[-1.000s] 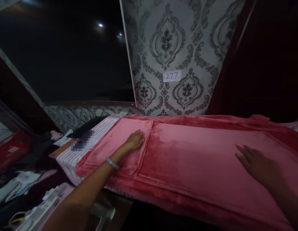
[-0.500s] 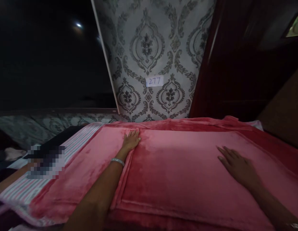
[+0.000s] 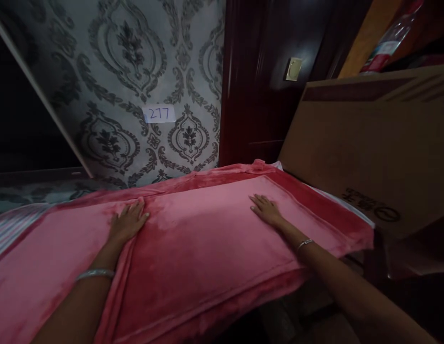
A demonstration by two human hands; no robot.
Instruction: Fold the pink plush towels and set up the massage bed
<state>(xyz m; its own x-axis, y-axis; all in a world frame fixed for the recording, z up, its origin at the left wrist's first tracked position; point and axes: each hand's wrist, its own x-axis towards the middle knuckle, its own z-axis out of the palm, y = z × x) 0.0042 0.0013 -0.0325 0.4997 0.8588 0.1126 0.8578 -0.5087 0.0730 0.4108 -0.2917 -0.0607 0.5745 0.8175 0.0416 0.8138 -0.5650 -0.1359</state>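
Note:
A pink plush blanket [image 3: 207, 239] lies spread and partly folded in front of me, with darker red patches where its pile is brushed the other way. My left hand [image 3: 127, 222] rests flat near the top of a long overlapping fold [image 3: 122, 272], fingers slightly spread. Farther right, my right hand [image 3: 267, 210] is palm down on the smooth pink panel, near its far right corner, fingers stretched out. Neither hand grips the fabric. Each wrist wears a bracelet.
Behind the blanket rises a patterned wall with a paper label [image 3: 159, 113] reading 277. A dark screen [image 3: 21, 114] stands at left. To the right are a large cardboard box [image 3: 365, 138] and a plastic bottle [image 3: 390, 43]. Striped cloth [image 3: 14, 227] shows at left.
The view has turned right, bringing the box and bottle in. My right hand has slid toward the blanket's far edge; my left stays at the fold. Another arm at left has left the view.

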